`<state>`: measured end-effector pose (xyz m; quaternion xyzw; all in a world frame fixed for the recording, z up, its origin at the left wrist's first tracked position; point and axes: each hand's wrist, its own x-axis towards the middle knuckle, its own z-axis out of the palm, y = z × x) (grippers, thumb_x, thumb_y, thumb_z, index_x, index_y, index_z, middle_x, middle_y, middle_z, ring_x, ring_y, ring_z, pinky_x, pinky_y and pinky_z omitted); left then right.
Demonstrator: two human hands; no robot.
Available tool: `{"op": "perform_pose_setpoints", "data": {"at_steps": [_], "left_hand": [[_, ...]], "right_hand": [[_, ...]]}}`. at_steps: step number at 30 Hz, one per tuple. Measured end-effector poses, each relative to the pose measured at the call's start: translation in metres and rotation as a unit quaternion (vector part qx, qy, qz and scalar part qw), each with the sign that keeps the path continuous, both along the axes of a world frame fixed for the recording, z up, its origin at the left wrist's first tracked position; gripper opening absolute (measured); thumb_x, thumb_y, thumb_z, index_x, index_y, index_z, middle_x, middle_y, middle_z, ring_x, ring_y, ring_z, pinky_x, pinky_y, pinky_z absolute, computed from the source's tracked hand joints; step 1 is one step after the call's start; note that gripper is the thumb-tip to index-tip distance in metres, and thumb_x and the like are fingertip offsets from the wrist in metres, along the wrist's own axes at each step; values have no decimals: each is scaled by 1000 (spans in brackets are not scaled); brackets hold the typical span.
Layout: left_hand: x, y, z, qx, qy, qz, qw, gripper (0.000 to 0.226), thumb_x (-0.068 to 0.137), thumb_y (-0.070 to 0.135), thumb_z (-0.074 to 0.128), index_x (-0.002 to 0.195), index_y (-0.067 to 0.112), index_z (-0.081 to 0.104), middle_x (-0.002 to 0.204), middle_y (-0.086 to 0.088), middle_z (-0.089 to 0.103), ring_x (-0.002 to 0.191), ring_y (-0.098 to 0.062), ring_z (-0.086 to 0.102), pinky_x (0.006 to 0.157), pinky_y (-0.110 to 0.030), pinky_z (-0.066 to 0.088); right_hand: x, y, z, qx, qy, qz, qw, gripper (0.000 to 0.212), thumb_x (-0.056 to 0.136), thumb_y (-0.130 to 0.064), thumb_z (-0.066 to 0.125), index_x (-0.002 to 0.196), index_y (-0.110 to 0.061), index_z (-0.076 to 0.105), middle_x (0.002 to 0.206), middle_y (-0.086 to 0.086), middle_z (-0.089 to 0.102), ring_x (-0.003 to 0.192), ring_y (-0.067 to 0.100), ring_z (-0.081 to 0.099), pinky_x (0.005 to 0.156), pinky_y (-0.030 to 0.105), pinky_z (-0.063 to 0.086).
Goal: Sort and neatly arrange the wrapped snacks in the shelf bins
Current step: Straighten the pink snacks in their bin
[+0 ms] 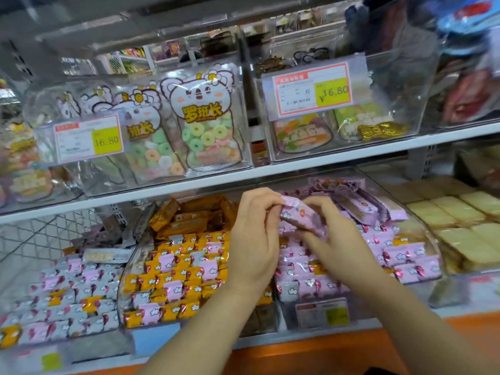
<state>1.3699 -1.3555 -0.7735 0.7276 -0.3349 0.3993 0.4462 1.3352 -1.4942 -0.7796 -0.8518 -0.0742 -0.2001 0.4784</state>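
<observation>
Holding one pink wrapped snack (299, 215) over the pink-snack bin (432, 246), I have my left hand (255, 239) pinching its left end and my right hand (335, 234) curled round its other end. Just left sits the orange-snack bin (126, 272); bear-shaped candy bags (205, 123) stand on the shelf above.

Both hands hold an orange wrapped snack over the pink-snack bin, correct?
Not quite: the head view shows the snack is pink, not orange. The left hand and right hand do both hold it over the pink-snack bin.
</observation>
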Motion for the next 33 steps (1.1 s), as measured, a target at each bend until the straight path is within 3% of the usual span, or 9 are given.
{"op": "perform_pose_setpoints", "data": {"at_steps": [6,10,12,17,19,22,26,30,33], "left_hand": [[13,-24,-14,120,168,60,977,23,97,17,47,118,17,58,113,3,55,103,-5,51,86,-10,36],[30,-45,-17,217,214,99,947,23,95,16,49,111,21,64,114,2,57,104,-14,53,80,-22,38],[40,-56,-17,253,231,115,932,23,95,16,49,107,23,66,113,2,59,103,-17,55,82,-27,44],[71,-80,-18,328,266,150,894,26,95,16,46,114,22,64,118,-5,58,102,-25,58,86,-33,49],[88,-87,-21,348,278,167,880,27,96,19,45,115,22,63,118,-5,58,99,-25,60,84,-34,51],[114,-95,-25,367,319,181,855,30,93,16,46,115,27,63,117,-3,62,98,-26,62,81,-36,54],[133,-100,-28,358,335,195,849,28,94,12,46,104,28,66,110,-1,66,91,-24,65,79,-36,55],[146,-104,-35,346,339,238,842,18,91,20,50,81,21,65,90,-4,68,79,-25,65,72,-34,56],[150,-107,-36,348,327,248,843,16,90,21,55,84,18,70,90,-4,69,81,-23,65,74,-34,56]], "right_hand": [[-8,-52,-9,-65,-12,-184,981,33,80,-22,71,92,-32,41,83,-7,60,66,16,57,54,35,46],[-4,-79,-8,-99,-29,-291,951,33,78,-22,72,90,-24,42,78,-6,47,73,28,50,67,34,35],[3,-89,-8,-122,-64,-318,938,29,77,-15,74,88,-18,47,81,-5,43,69,22,39,72,36,33],[15,-99,-11,-120,-60,-344,929,24,76,-11,74,89,-10,54,84,2,49,73,22,41,77,37,35],[20,-101,-13,-170,-9,-336,926,24,80,-19,71,97,-9,56,89,6,57,83,28,53,92,42,37],[26,-103,-18,-276,33,-323,904,29,81,-30,66,105,-16,60,93,3,63,98,27,58,108,49,25],[29,-102,-21,-296,-30,-328,896,36,70,-27,76,102,-15,66,95,5,66,100,31,60,104,55,30],[36,-94,-27,-291,-82,-266,915,22,76,-21,71,98,-20,70,99,1,68,98,29,58,96,46,40],[42,-93,-36,-281,-68,-225,930,20,79,-15,66,97,-20,73,107,1,67,105,30,56,83,39,51]]}}
